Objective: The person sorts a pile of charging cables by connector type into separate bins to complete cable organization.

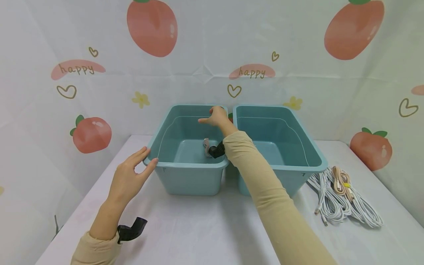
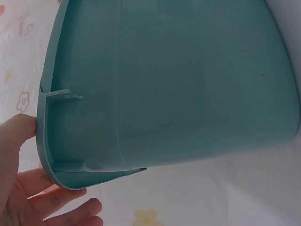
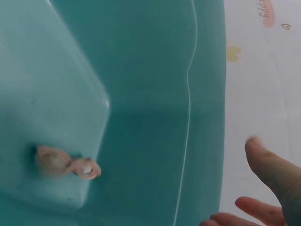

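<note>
Coiled cable (image 1: 207,147), pinkish beige, lies on the floor of the left-hand teal bin (image 1: 190,180), toward that bin's right side. The right-wrist view shows it blurred, with a pale spot at one end that may be its plug.

The right hand (image 1: 216,117) is raised above the same bin, over the far part of it, with thumb and fingers spread apart and nothing between them. It is well apart from the coil. Its beige sleeve (image 1: 271,195) crosses in front of the near left part of the right-hand teal bin (image 1: 293,180), which stands just beside the other.

The left hand (image 1: 127,180) lightly grips the near left corner of the left-hand bin, thumb on the front rim and fingers round the side, as the left-wrist view shows. A black wrist device (image 1: 132,230) sits at its cuff.

To the right of both bins, long white cables (image 1: 331,211) lie bundled on the white worktop (image 1: 195,228). A beige cable (image 1: 341,180) with a yellow tie (image 1: 347,185) rests on top of them. Behind everything hangs a pale backdrop (image 1: 198,36) printed with peach-like fruit, hearts, yellow flowers and the word "happy".
</note>
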`<state>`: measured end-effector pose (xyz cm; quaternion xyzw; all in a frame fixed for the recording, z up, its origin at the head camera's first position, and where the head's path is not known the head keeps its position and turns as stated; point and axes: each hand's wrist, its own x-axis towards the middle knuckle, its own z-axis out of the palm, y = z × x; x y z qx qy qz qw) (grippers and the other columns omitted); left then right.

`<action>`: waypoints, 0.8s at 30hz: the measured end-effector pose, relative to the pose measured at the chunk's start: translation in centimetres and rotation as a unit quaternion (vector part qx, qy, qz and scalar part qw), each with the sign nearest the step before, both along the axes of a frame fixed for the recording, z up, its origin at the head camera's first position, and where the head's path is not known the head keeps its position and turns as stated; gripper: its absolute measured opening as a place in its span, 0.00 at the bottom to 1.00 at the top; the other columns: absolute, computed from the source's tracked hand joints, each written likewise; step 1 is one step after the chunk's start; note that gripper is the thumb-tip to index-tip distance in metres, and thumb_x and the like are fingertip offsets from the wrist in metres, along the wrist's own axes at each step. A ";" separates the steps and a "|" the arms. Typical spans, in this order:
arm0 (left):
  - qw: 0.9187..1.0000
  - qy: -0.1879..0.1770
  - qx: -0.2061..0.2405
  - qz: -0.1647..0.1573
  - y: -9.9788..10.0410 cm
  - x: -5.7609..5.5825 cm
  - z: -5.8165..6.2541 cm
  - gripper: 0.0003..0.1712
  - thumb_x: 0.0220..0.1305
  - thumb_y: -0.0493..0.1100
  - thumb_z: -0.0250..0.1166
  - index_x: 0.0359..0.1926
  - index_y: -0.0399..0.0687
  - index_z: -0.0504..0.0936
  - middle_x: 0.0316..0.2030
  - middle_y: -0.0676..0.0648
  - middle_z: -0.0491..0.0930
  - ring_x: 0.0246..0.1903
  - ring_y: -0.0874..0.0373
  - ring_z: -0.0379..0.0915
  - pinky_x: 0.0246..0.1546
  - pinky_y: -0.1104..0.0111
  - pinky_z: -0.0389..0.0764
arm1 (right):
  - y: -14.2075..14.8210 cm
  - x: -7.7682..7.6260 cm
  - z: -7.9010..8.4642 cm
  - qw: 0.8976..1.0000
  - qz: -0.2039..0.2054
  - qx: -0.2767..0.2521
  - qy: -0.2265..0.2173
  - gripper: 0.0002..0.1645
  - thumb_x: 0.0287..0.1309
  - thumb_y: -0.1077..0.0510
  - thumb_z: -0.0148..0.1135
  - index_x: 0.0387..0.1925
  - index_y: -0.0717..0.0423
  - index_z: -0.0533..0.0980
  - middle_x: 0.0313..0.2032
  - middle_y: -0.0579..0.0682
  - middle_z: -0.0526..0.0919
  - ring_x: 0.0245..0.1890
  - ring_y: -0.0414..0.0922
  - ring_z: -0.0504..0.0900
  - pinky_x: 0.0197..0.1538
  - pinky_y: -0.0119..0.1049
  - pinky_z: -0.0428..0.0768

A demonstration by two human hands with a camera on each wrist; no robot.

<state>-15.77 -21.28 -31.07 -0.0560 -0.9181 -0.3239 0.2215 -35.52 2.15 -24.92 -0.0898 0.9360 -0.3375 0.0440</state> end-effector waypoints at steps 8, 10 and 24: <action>1.000 0.005 0.002 -0.003 -0.1 -0.1 -0.2 0.30 0.63 0.54 0.59 0.60 0.39 0.73 0.62 0.38 0.70 0.63 0.39 0.63 0.59 0.43 0.67 | 0.9 -4.0 -2.4 0.999 0.012 0.004 0.029 0.34 0.54 0.37 0.61 0.56 0.53 0.72 0.59 0.53 0.73 0.53 0.50 0.76 0.51 0.41 0.78; 1.000 0.006 0.002 -0.004 -0.1 -0.1 -0.2 0.30 0.63 0.54 0.59 0.60 0.39 0.73 0.62 0.38 0.70 0.63 0.39 0.64 0.59 0.43 0.68 | 0.9 -1.6 -0.3 1.000 0.011 0.011 0.012 0.31 0.59 0.43 0.58 0.59 0.54 0.70 0.61 0.55 0.71 0.57 0.52 0.73 0.57 0.44 0.75; 1.000 0.012 0.002 0.002 -0.1 0.0 -0.2 0.30 0.63 0.53 0.59 0.60 0.39 0.73 0.62 0.38 0.70 0.63 0.39 0.64 0.58 0.43 0.68 | 3.9 3.8 5.3 0.995 0.063 -0.073 0.039 0.27 0.62 0.51 0.57 0.59 0.58 0.70 0.59 0.59 0.73 0.59 0.52 0.73 0.60 0.46 0.74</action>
